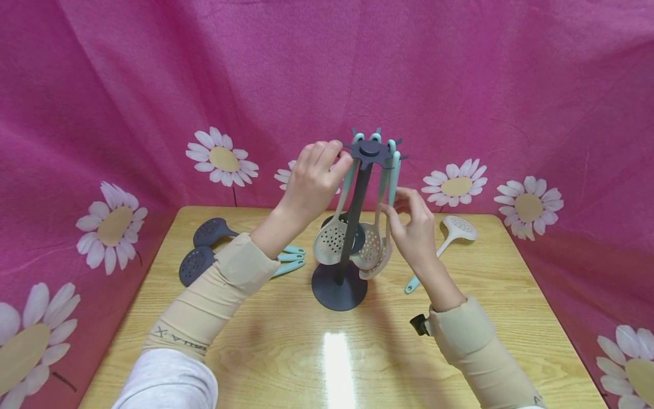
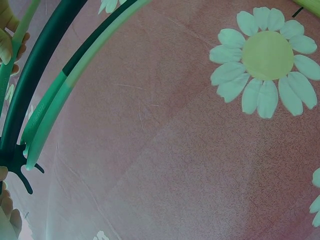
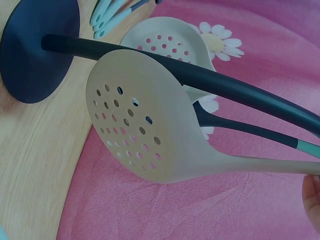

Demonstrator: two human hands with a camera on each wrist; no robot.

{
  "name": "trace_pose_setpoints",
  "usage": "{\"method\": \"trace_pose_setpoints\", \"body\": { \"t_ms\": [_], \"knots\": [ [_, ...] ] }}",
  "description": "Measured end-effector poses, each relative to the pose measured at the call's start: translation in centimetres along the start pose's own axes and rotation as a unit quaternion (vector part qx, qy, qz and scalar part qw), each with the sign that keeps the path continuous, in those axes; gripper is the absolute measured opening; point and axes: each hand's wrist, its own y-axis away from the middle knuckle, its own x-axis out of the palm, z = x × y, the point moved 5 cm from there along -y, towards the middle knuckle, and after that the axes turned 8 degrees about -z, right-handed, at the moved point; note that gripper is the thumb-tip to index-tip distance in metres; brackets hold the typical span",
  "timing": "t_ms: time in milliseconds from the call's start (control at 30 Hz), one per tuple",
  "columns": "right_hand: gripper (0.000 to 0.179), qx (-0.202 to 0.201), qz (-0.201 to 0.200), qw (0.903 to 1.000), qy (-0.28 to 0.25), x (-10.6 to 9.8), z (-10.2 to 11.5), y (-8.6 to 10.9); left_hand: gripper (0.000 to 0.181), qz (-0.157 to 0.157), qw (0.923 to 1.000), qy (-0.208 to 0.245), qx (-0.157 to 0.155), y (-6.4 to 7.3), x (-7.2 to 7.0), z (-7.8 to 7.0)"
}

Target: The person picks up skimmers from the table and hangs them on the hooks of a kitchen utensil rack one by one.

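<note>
Dark rack (image 1: 352, 224), mid-tabletop (image 1: 265, 341): top's left edge pinched by left hand (image 1: 314, 180). Pale skimmer (image 3: 172, 115), rack's right: handle (image 1: 394, 180) pinched by right hand (image 1: 415, 230), hooking unclear. Possible faults: half-hooked handle slipping on release; sideways tug tipping rack.

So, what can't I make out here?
Head view: middles of the lying dark utensils, behind the left sleeve.
Head view: part of the hanging dark utensil, behind the post.
Left wrist view: most of the left hand, past the left edge; lettering on a handle, too small.
Right wrist view: most of the right hand, past the right edge.
</note>
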Motion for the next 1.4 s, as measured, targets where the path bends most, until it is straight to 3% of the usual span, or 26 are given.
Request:
{"method": "trace_pose_setpoints", "body": {
  "t_ms": [433, 633, 833, 1100, 1400],
  "knots": [
    [0.03, -0.001, 0.028, 0.9995, -0.017, -0.4, -0.3, -0.2, 0.011, -0.001, 1.0, 0.002, -0.002, 0.0, 0.0, 0.0],
    [0.031, -0.036, -0.02, 0.9988, -0.024, -1.3, -1.2, -0.4, 0.011, -0.001, 1.0, 0.003, -0.002, 0.0, 0.0, 0.0],
    [0.023, -0.078, -0.053, 0.9952, 0.024, -2.0, -3.3, -0.2, 0.011, -0.001, 1.0, -0.001, -0.001, 0.0, 0.1, 0.0],
    [0.026, -0.112, 0.001, 0.988, 0.107, -2.4, -7.5, 1.3, 0.011, -0.004, 1.0, -0.003, -0.001, 0.0, 0.0, 0.0],
    [0.032, -0.078, 0.082, 0.9717, 0.207, -3.3, -12.5, 4.2, 0.012, -0.005, 1.0, 0.001, -0.005, 0.0, 0.1, 0.0]
  ]
}}
